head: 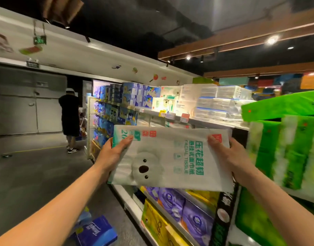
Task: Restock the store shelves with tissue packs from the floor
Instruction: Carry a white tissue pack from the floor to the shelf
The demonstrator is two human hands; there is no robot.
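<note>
Dim store aisle, grey floor (37,174) on the left, long shelving (206,122) down the right. Dead centre: left hand (113,153) clamped on the left end of a white tissue pack (170,157), thumb over the printed face, fingers tucked beneath. Opposite end, the right hand (229,157) gripping the same way, thumb on top. Holds the pack flat in mid-air between the two, touching no shelf, koala face and green "FACIAL TISSUE" lettering turned up at the camera. Just behind it, a shelf edge lined with price tags (184,118). Right beside the right hand, bright green packs (285,148) stacked and blurred. Directly below, purple packs (179,206) and yellow packs (156,222) in the lower tiers. Down on the floor near the left forearm, a blue pack (96,231) lying tilted. Higher up, clear-wrapped packs (220,102) along the top shelf; further along, blue-printed packs (115,96) filling the far bays. Way back at the aisle's end, a person in black (70,112) standing, back to the camera.
</note>
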